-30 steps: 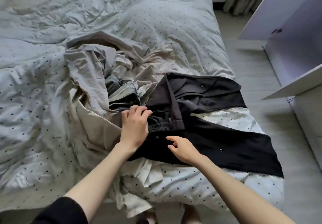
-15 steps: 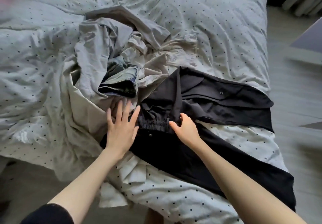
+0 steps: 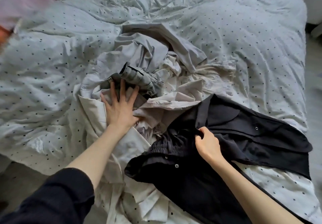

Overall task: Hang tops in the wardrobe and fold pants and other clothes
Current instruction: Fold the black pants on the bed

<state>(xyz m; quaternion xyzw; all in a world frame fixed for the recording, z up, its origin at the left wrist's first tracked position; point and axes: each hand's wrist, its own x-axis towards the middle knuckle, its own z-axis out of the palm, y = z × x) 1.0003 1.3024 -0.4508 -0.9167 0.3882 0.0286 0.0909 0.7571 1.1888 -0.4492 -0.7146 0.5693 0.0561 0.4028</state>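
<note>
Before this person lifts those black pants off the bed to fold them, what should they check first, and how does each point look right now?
1. Right hand has hold of the black pants: ok, fingers pinch the fabric near the waistband.
2. Left hand is free to help: not ok, it presses, fingers spread, on the clothes pile, touching the grey jeans.
3. Pants are free of the pile: cannot tell, the beige garment touches their upper edge.
4. Pants legs lie flat: not ok, they are bunched and overlapped.
5. Bare folding space on the bed: ok, beyond the pile.
</note>
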